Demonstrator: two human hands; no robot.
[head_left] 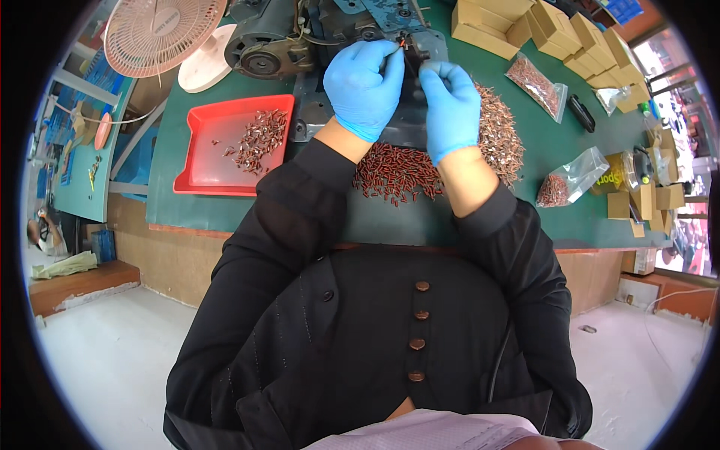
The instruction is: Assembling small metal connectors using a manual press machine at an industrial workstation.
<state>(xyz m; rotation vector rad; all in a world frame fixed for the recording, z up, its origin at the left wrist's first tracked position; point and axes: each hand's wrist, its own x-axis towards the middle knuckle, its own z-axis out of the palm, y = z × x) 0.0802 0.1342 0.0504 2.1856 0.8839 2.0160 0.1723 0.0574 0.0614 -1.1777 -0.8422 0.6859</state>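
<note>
Both my hands wear blue gloves and work at the front of a dark metal bench machine (304, 97). My left hand (365, 90) has thumb and forefinger pinched together at the machine's small working point, where a tiny orange-red bit (403, 43) shows by the fingertips. What that pinch holds is too small to tell. To its right, my right hand (452, 109) is closed in a pinch just beside the machine, its fingertips hiding anything in them. Below the hands lies a heap of small red-brown cylindrical pieces (397, 172). A larger pile of copper and silvery pieces (501, 139) spreads behind my right wrist.
A red tray (206, 180) with similar pieces stands left on the green table (525, 217). A pink fan (161, 30) is behind it. At the right are cardboard boxes (487, 26), a full plastic bag (536, 82), another bag (555, 187) and a black object (581, 112).
</note>
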